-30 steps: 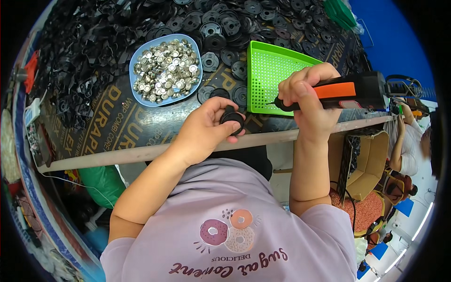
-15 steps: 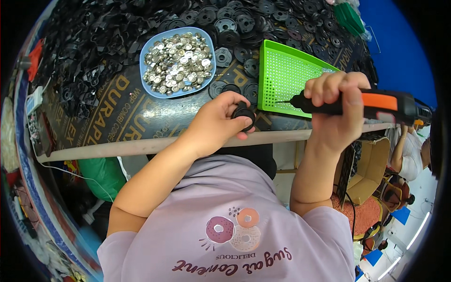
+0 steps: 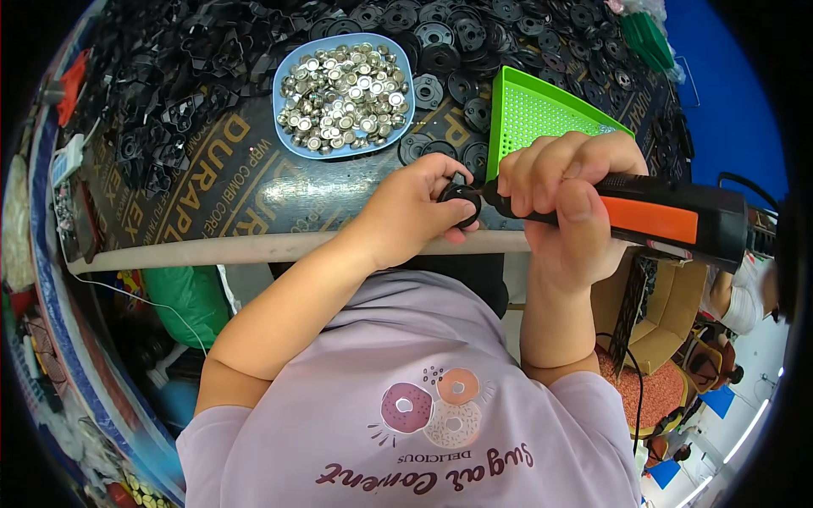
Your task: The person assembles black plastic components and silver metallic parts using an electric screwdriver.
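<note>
A small round black part is pinched between the thumb and fingers of my left hand, just above the table's front edge. My right hand is wrapped around a black and orange electric screwdriver held nearly level. Its tip points left and meets the black part or comes very close to it; the fingers hide the exact contact. Beyond my left hand stands a blue square-sided bowl full of shiny metal caps. Behind my right hand is a bright green perforated basket.
Piles of flat black discs and bent black pieces cover the far side of the table. A pale edge strip runs along its front. An open cardboard box stands below at right. A person sits beyond it.
The screwdriver has moved left and slightly down, bringing its tip from over the green basket to the black part. The whole view has shifted slightly.
</note>
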Demonstrator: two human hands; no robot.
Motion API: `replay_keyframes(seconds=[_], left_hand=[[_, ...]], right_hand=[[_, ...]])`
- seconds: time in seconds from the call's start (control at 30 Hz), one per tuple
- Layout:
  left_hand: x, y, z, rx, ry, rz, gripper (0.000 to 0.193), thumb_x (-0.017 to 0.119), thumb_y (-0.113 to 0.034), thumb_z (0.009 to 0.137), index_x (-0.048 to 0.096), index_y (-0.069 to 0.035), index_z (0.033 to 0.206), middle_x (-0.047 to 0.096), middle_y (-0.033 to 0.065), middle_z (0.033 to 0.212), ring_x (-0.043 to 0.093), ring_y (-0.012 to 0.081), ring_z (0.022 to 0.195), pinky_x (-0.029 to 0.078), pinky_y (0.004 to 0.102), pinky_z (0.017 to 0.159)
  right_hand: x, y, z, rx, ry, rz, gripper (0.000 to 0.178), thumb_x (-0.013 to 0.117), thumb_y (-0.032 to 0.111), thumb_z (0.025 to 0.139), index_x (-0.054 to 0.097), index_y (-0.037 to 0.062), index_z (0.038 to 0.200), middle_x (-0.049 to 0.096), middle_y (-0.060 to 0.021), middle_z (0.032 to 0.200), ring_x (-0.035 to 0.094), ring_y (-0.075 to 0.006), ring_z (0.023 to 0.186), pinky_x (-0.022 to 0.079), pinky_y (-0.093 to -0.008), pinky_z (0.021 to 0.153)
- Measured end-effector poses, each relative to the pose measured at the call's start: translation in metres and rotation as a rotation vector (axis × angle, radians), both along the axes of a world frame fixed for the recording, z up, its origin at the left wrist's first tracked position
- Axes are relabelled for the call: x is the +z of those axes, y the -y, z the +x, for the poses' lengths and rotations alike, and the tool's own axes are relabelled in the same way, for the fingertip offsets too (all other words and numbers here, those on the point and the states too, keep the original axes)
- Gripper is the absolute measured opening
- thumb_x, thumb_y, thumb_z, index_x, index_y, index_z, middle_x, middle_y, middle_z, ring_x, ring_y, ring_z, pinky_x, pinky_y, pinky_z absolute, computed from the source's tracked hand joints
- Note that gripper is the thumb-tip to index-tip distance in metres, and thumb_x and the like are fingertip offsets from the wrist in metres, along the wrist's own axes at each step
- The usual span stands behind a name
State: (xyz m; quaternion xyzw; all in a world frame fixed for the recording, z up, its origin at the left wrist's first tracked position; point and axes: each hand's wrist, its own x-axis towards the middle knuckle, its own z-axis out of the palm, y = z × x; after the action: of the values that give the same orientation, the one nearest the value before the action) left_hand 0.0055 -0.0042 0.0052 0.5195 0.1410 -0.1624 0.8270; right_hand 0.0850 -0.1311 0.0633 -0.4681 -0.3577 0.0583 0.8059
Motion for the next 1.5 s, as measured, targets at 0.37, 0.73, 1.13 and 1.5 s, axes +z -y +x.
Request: replay_keyframes(seconds=[0.37,0.73,1.13,1.5], left_hand=[[-0.016,0.0,0.0,-0.007,0.081,-0.029,0.026,0.057,-0.002,0.09,0.047,0.003,0.114,0.063,0.01,0.089,0.065,0.0129,0.078,0.053,0.0232,0.062],[-0.006,0.002,0.001,-0.003,0.08,0.061,0.023,0.058,-0.001,0.089,0.051,0.004,0.11,0.063,0.0084,0.09,0.065,0.0124,0.077,0.053,0.0231,0.061],[0.011,0.013,0.002,0.057,0.055,0.306,0.024,0.061,-0.002,0.086,0.051,0.0,0.107,0.063,0.0083,0.083,0.065,0.0115,0.066,0.052,0.0235,0.057],[0.008,0.011,-0.005,0.017,-0.053,0.219,0.021,0.062,-0.004,0.084,0.051,0.0,0.102,0.063,0.0075,0.086,0.062,0.01,0.07,0.048,0.0231,0.056]], right_hand=[[0.005,0.002,-0.002,0.113,0.163,-0.195,0.023,0.065,0.005,0.079,0.043,0.0077,0.088,0.052,-0.0065,0.064,0.05,-0.017,0.053,0.047,-0.0342,0.057],[0.006,0.006,0.005,0.252,0.116,-0.136,0.04,0.082,0.02,0.072,0.048,0.0078,0.09,0.054,-0.0045,0.066,0.053,-0.0174,0.056,0.047,-0.0336,0.058],[0.012,0.021,0.002,0.14,0.136,-0.057,0.039,0.073,0.037,0.083,0.046,0.0092,0.092,0.053,-0.0025,0.07,0.053,-0.0182,0.058,0.047,-0.0353,0.057],[0.033,0.039,0.002,-0.03,0.11,-0.021,0.033,0.073,0.032,0.083,0.048,0.011,0.092,0.054,-0.0016,0.071,0.052,-0.0163,0.056,0.046,-0.0337,0.056]])
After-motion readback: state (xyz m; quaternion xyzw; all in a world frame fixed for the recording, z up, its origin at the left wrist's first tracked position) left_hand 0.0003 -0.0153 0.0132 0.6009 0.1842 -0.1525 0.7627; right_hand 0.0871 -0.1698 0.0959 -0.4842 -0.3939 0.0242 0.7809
